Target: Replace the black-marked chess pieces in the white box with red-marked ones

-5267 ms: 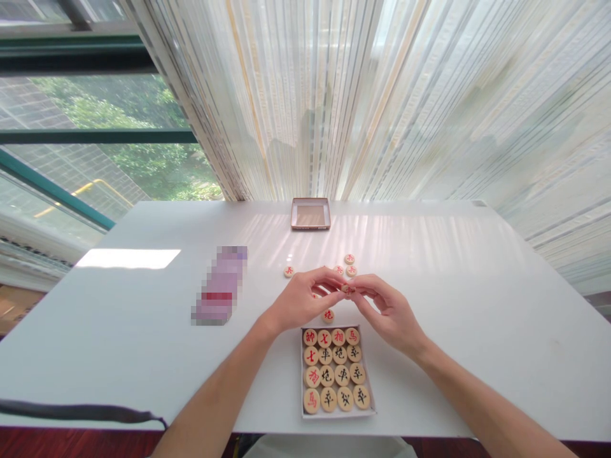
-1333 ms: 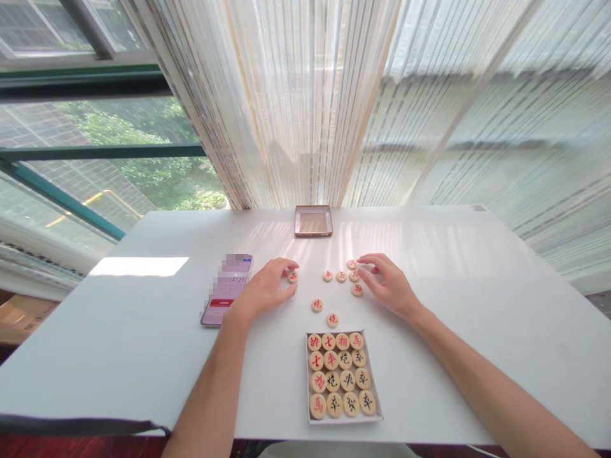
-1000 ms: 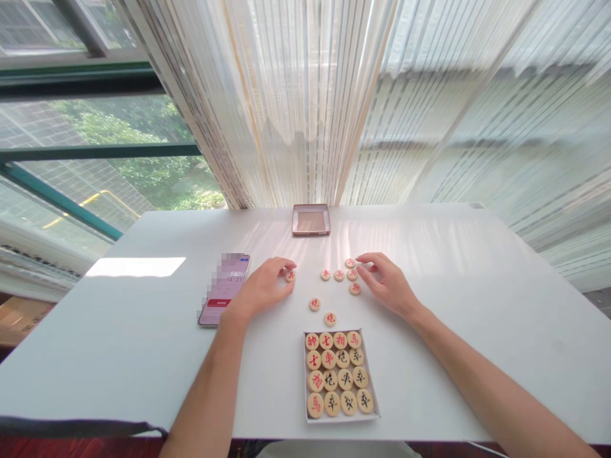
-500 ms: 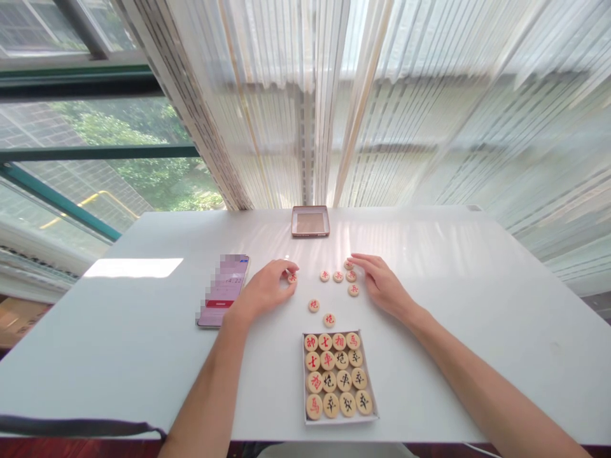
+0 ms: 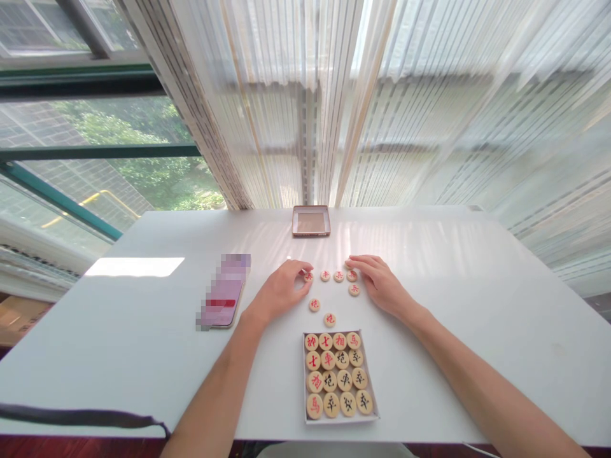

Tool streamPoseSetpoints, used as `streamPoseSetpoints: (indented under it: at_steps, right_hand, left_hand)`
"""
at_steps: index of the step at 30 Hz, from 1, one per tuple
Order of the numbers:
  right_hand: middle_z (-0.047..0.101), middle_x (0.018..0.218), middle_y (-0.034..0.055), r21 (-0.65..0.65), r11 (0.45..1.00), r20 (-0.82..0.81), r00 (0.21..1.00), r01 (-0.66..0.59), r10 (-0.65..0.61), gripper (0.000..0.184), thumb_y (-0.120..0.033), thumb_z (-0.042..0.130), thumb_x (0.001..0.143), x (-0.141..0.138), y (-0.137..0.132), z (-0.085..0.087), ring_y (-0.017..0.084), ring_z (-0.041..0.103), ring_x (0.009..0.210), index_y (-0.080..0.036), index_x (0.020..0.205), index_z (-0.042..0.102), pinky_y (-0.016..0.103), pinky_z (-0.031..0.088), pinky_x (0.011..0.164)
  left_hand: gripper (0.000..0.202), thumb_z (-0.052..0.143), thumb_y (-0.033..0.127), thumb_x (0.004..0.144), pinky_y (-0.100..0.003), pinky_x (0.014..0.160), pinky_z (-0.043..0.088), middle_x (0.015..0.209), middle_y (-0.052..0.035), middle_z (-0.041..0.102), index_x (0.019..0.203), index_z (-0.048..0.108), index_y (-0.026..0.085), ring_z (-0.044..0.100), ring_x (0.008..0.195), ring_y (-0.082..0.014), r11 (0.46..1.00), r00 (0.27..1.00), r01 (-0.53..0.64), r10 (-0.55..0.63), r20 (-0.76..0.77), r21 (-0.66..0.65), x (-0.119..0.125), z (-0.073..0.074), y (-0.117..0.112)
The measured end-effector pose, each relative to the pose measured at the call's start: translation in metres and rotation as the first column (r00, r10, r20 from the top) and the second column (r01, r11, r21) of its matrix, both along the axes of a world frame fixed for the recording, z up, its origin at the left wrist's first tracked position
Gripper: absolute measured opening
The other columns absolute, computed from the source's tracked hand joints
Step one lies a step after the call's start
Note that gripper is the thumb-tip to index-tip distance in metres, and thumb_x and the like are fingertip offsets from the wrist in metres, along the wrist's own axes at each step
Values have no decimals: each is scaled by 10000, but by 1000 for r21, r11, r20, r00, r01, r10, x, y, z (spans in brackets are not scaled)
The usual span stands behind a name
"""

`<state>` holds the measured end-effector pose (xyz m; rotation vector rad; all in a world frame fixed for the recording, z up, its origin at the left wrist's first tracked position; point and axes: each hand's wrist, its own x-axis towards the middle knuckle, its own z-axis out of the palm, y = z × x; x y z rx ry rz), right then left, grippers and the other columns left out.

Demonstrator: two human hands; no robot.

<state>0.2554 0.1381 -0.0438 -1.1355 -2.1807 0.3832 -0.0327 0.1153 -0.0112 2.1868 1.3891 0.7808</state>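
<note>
My left hand is closed, with thumb and fingers pinching a round wooden Chinese chess piece with a red character. To the right of it, more red-marked pieces lie in a row, among them one piece and another. My right hand rests at the row's right end, fingers stretched out. Its fingertips cover most of one piece and lie close to a piece at the row's end. Just below is a further red piece. Two red cannon pieces, one and another, lie nearer me.
In front of me a shallow white box holds rows of red and black pieces. An upturned box lid lies at the table's far edge. A phone is left of my left hand. Beyond the white table hang striped curtains.
My left hand has moved right with its piece, nearer the row. My right fingertips now hide more of the upper piece at the row's right end.
</note>
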Motion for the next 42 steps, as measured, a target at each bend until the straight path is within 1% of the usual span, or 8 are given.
streamPoseSetpoints:
  at_steps: [11, 20, 23, 26, 29, 32, 36, 42]
  right_hand:
    - [709, 1249, 82, -2, 998, -19, 998, 59, -59, 231, -245, 486, 1024, -2, 1, 6, 285, 613, 1189, -260, 1140, 686, 511, 497, 1030]
    - [735, 1140, 73, -12, 992, -84, 989, 123, -123, 185, -288, 530, 1015, -1, 0, 8, 279, 658, 1105, -262, 1119, 680, 468, 546, 946]
    - [726, 1163, 81, -4, 989, -138, 980, 145, -144, 210, -298, 520, 1022, -2, -6, 14, 256, 679, 1077, -253, 1176, 655, 413, 585, 866]
    - [739, 1131, 77, 1, 990, -174, 974, 144, -142, 224, -315, 548, 1010, -7, -17, 23, 231, 710, 950, -247, 1202, 640, 380, 612, 772]
    - [744, 1112, 86, 17, 994, -225, 969, 105, -99, 242, -319, 607, 984, -13, -30, 30, 222, 712, 866, -244, 1211, 644, 362, 625, 689]
    - [746, 1095, 74, 79, 997, -272, 962, 2, 20, 274, -239, 646, 967, -20, -42, 33, 210, 708, 883, -258, 1240, 640, 365, 632, 751]
    - [737, 1132, 58, 175, 977, -289, 943, -120, 167, 432, -113, 666, 939, -25, -49, 34, 204, 713, 960, -293, 1326, 600, 380, 624, 852]
    - [736, 1146, 63, 226, 957, -296, 922, -184, 248, 502, -62, 694, 901, -28, -51, 35, 224, 716, 1037, -299, 1334, 601, 399, 632, 901]
  left_hand:
    - [267, 618, 217, 905, -371, 952, 540, 1122, -61, 693, 1171, 636, 224, 681, 1013, -217, 1000, 1000, -8, 8, -2, 0, 2, -1, 1]
    - [288, 642, 227, 904, -358, 955, 529, 1134, -41, 680, 1192, 629, 237, 666, 1027, -202, 1000, 1000, -1, 1, 14, 14, 2, 0, 0]
    - [260, 651, 238, 906, -340, 922, 528, 1118, -31, 689, 1166, 646, 243, 657, 981, -186, 999, 998, -36, 34, 50, 38, 6, 4, -2]
    - [200, 632, 295, 932, -303, 808, 529, 1084, -25, 714, 1122, 658, 238, 650, 857, -158, 996, 983, -86, 86, 161, -8, 15, 11, -7]
    - [211, 615, 380, 953, -275, 695, 498, 987, -23, 738, 1088, 667, 225, 638, 777, -147, 992, 955, -80, 103, 279, -93, 28, 17, -14]
    - [262, 626, 431, 950, -269, 656, 484, 954, -29, 751, 1097, 674, 220, 646, 746, -145, 983, 927, 9, 61, 370, -185, 39, 21, -22]
    - [281, 660, 419, 939, -272, 685, 502, 1009, -50, 762, 1133, 671, 216, 688, 836, -166, 948, 881, 150, 1, 474, -282, 46, 23, -26]
    - [236, 681, 394, 930, -286, 719, 521, 1004, -66, 749, 1042, 698, 186, 668, 827, -165, 924, 853, 192, 10, 522, -331, 47, 23, -26]
